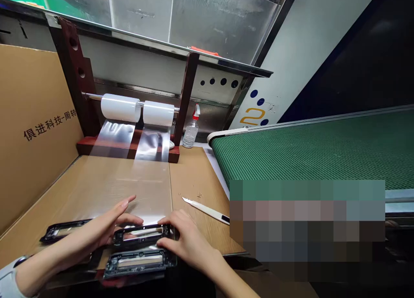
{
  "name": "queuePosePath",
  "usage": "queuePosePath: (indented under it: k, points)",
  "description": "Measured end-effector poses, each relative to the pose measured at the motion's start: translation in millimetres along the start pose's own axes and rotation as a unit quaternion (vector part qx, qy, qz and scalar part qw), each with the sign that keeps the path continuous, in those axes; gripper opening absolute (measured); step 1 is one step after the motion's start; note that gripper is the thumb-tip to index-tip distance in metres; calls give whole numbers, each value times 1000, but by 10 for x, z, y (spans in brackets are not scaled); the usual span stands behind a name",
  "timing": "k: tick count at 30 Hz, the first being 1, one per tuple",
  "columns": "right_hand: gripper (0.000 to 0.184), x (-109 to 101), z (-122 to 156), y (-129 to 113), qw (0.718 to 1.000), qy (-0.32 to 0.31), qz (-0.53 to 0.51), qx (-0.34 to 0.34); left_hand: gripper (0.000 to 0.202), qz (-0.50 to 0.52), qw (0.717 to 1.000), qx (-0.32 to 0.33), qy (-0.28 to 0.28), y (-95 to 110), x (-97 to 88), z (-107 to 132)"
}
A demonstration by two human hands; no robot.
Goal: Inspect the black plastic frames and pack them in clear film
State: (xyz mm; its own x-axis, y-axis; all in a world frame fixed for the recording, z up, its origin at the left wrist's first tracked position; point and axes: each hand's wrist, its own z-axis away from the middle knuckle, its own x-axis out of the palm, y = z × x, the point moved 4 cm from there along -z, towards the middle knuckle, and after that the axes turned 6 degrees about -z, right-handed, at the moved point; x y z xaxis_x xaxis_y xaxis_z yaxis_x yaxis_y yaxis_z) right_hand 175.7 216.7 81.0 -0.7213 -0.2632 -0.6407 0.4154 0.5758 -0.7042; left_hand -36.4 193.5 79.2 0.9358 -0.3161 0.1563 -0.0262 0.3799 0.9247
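Three black rectangular frames lie near the front edge of the cardboard-covered table (197,177). My left hand (108,224) and my right hand (186,237) both grip the middle frame (142,233), one at each end, fingers curled over its edges. That frame lies on the end of a clear film sheet (145,190) pulled down from the right white roll (158,113). A second frame (139,261) sits just in front of it. The third frame (61,231) lies to the left, partly behind my left wrist.
Another white film roll (120,107) hangs on the same rod in a dark red stand (186,99). A white utility knife (205,209) lies right of my hands. A spray bottle (191,132) stands at the back. A green conveyor belt (307,153) runs on the right, a cardboard wall (32,125) on the left.
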Motion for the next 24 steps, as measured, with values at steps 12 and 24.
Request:
queuePosePath:
  k: [12,24]
  points:
    - [30,-485,197,-27,972,149,178,-32,64,-78,970,166,161,-186,-246,-134]
    - [26,-674,461,415,955,195,220,28,42,-626,672,347,188,-240,-461,167]
